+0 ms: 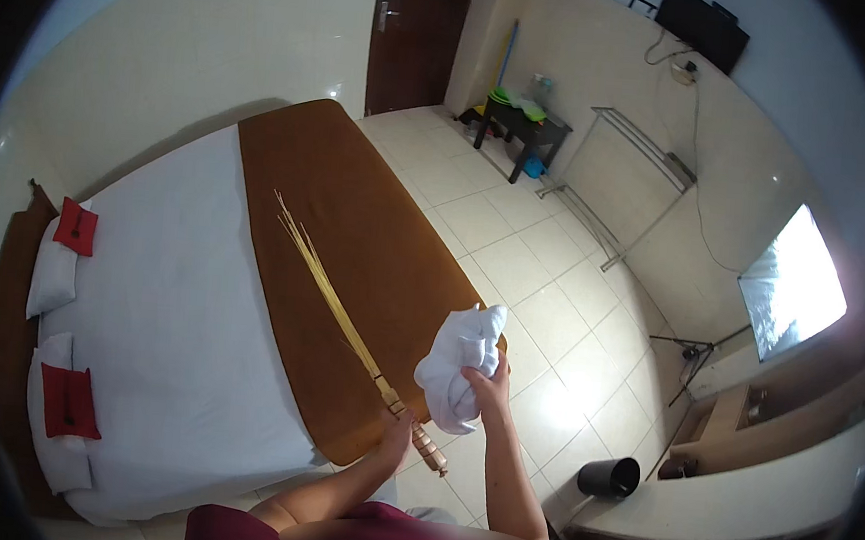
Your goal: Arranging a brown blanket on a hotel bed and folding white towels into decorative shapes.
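My left hand [395, 440] grips the wooden handle of a stick broom [336, 307], whose thin yellow bristles point away over the bed. The handle's knobbed end sticks out below my fist. In my right hand [494, 387] is a folded white towel [459, 370], bunched into a shaped bundle and held over the bed's near right corner. Under both lies a brown bed runner [331, 210], spread across the foot of the bed. A smooth white sheet [165, 274] covers the rest of the mattress.
Red cushions [70, 403] lean on white pillows [53, 281] by the wooden headboard [8, 361]. Right of the bed runs a tiled floor [510, 238]. A dark small table [529, 130], a metal rack [634, 186], a softbox light [796, 288] and a black bin [607, 478] stand along the wall side.
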### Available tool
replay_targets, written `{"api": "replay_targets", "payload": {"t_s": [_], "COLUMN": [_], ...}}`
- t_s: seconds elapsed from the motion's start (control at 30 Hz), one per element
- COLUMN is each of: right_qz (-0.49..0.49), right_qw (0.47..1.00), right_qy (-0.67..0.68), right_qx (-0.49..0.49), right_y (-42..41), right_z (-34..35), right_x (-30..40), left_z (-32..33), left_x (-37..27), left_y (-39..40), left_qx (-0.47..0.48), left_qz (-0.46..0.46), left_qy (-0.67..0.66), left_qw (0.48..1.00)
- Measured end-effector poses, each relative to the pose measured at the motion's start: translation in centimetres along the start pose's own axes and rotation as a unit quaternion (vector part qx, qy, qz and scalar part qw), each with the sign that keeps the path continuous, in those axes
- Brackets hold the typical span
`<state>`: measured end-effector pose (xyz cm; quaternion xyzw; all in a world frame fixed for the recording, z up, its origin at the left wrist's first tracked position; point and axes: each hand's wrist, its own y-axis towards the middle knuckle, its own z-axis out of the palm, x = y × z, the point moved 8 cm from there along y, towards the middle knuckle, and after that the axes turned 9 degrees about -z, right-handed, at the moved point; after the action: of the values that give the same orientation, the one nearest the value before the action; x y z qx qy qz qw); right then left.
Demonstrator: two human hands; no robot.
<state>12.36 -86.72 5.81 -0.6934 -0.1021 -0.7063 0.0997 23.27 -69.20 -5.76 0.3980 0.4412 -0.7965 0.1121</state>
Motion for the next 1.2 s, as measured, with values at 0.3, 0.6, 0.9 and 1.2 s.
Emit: {"api": "replay_targets", "payload": {"t_s": [0.3, 0.6, 0.9, 1.2], "right_qz": [0.008, 0.024, -0.115, -0.013], "right_qw": [0.982, 0.922, 0.841, 0.839], "right_qy": [-0.117, -0.175, -0.288, -0.186], "right_qx": [0.147, 0.344, 0.443, 0.511], "right_y": [15.0, 26.5, 36.1, 36.3], "right_z": [5.0, 12.8, 22.4, 26.6], "right_x": [0.6, -7.1, -4.7, -4.5], "left_z": [5.5, 7.2, 12.9, 15.5], "left_x": [-4.1, -1.1, 1.9, -0.9], "left_y": [8.7, 14.4, 13.8, 16.1], "left_qx": [-0.127, -0.328, -0.382, -0.377], "left_qz": [-0.026, -0.028, -0.088, -0.043], "left_qy": [-0.021, -0.054, -0.267, -0.331], "left_qw": [0.991, 0.943, 0.881, 0.864]}}
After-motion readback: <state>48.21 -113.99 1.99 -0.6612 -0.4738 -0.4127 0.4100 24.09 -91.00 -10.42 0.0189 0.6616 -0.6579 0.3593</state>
